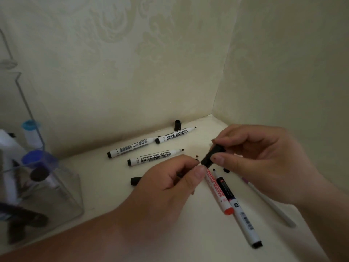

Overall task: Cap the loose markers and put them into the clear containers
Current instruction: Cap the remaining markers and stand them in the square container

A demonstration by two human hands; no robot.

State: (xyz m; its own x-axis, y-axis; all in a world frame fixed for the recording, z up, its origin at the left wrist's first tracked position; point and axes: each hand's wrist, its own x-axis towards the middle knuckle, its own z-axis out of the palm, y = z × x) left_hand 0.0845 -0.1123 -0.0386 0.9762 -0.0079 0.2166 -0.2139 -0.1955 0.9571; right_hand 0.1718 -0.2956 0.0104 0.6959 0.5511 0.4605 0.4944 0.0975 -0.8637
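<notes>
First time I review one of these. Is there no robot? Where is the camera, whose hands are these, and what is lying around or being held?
No machine here: a person works with bare hands, and the picture comes from a camera worn on their head, looking down. The left hand grips a marker whose black end sticks out. The right hand pinches a black cap in its fingers, apparently to cap it. On the cream surface lie three white markers, a loose cap by the wall, a red marker, a black-and-white marker and a thin white pen. The clear container at left holds more markers.
</notes>
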